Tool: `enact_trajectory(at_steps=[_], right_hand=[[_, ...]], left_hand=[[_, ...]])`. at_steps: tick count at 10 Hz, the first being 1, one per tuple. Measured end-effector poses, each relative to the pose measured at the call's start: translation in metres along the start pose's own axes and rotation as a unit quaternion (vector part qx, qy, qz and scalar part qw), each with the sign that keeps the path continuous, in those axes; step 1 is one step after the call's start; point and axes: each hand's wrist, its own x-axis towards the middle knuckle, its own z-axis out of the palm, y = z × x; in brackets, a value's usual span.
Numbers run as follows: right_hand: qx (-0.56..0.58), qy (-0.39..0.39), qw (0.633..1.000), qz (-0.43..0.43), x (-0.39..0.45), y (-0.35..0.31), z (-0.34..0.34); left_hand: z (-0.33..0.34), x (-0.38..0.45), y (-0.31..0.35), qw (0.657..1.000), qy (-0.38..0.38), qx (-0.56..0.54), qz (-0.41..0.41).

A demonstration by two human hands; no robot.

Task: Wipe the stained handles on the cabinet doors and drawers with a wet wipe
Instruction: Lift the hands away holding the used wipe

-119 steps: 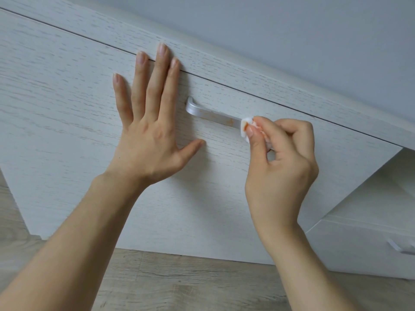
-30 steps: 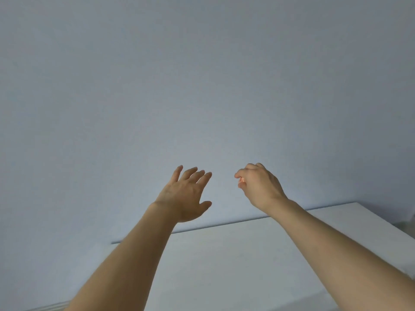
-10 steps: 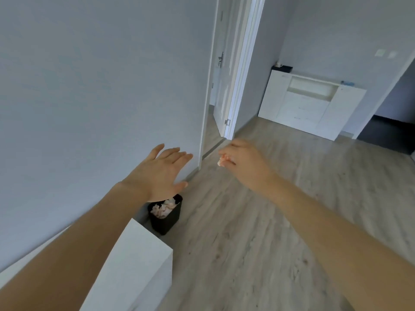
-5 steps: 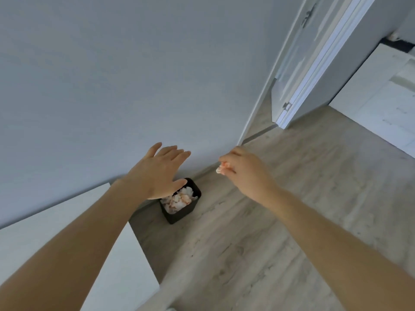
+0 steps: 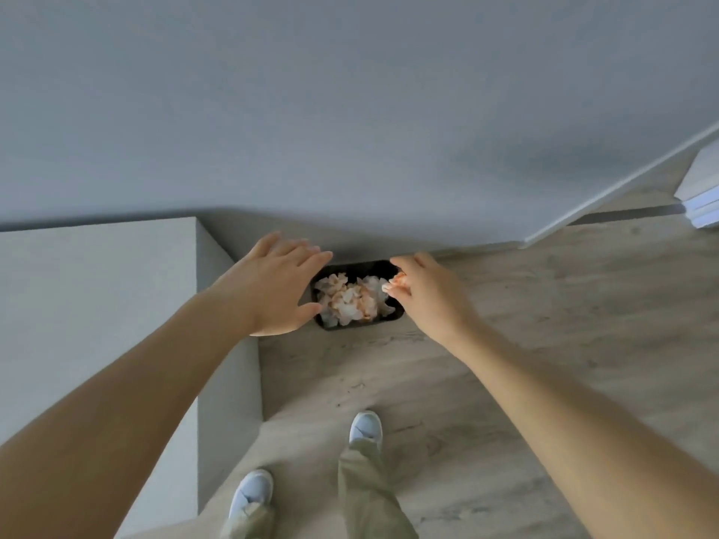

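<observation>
You are viewing soft, dim daylight falling evenly; faint shadows are lying along the wall (image 5: 350,110); wide-angle distortion is bending the edges; slight motion blur is softening detail.

Two bare forearms were seen entering from the lower left and lower right corners of the frame, with no sleeves, watches or jewellery shown on them. The left hand (image 5: 272,285) and the right hand (image 5: 432,293) were uncovered, without gloves. At the bottom centre, loose olive-green trousers (image 5: 365,488) were worn, creased at the hems. White shoes (image 5: 365,427) with rounded toes were seen below them, one near the lower middle and one further left.
</observation>
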Motion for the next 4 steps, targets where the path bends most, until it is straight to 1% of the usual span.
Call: enact_trajectory(at_steps=[1, 2, 3, 4], right_hand=[[-0.012, -0.035, 0.999, -0.037, 0.041, 0.019, 0.054], [-0.036, -0.063, 0.995, -0.064, 0.069, 0.03, 0.093], [-0.019, -0.079, 0.995, -0.051, 0.08, 0.039, 0.106], [-0.019, -0.072, 0.996, -0.055, 0.075, 0.045, 0.092]], left_hand=[[0.038, 0.029, -0.001, 0.999, -0.015, -0.013, -0.026], [0.071, 0.047, -0.004, 0.998, -0.039, -0.029, -0.047], [0.09, 0.05, -0.004, 0.995, -0.057, -0.039, -0.067], [0.083, 0.041, -0.001, 0.993, -0.07, -0.042, -0.081]])
